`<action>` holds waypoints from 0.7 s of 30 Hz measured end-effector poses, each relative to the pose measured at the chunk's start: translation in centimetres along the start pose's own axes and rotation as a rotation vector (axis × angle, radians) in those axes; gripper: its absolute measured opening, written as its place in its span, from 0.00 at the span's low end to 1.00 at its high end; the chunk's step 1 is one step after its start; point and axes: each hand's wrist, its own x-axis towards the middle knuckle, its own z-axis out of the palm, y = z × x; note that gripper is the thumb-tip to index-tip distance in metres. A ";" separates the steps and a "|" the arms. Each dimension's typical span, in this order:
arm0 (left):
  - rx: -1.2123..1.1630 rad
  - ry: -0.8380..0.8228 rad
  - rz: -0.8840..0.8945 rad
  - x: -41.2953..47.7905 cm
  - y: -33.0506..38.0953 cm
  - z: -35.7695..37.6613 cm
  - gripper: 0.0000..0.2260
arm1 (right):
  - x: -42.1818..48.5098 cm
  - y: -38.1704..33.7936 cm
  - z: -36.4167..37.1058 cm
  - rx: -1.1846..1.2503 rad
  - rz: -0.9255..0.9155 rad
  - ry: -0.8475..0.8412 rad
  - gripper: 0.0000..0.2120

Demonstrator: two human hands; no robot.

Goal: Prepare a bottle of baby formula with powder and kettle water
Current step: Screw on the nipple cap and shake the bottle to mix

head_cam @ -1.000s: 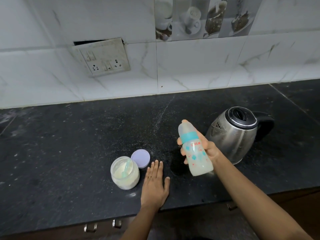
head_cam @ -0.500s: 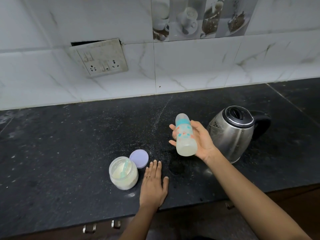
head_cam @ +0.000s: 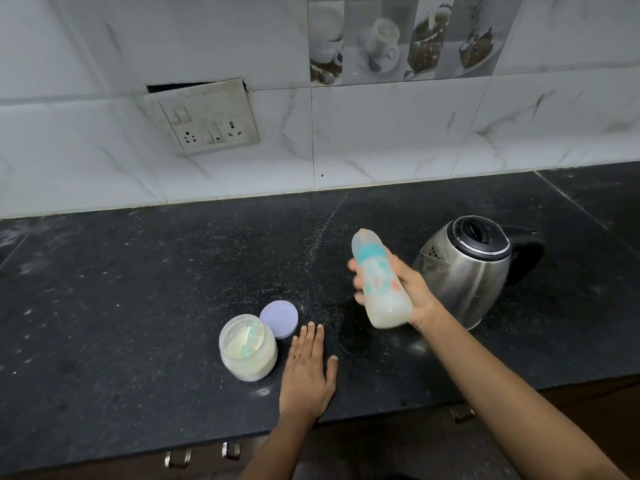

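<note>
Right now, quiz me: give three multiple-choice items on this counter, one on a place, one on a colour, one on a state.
1. Relative to the powder jar, the purple lid lies: A. screwed on top; B. on the counter beside it; C. underneath it.
2. The collar of the bottle is: A. teal; B. red; C. black.
3. The left hand is: A. gripping the jar; B. fisted; C. flat on the counter.
Answers: B, the jar stands open; A, a teal band circles its neck; C, straight fingers lie on the stone.
</note>
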 end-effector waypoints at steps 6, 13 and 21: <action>0.009 0.000 0.004 0.0 0.1 -0.1 0.31 | -0.3 -1.2 -1.3 -0.060 -0.026 0.134 0.51; 0.004 -0.007 0.000 0.1 0.0 0.0 0.31 | -0.5 -0.3 -0.9 -0.092 -0.003 0.061 0.49; -0.005 -0.007 0.002 0.1 -0.1 0.0 0.30 | 0.6 0.2 0.3 -0.013 -0.007 0.215 0.50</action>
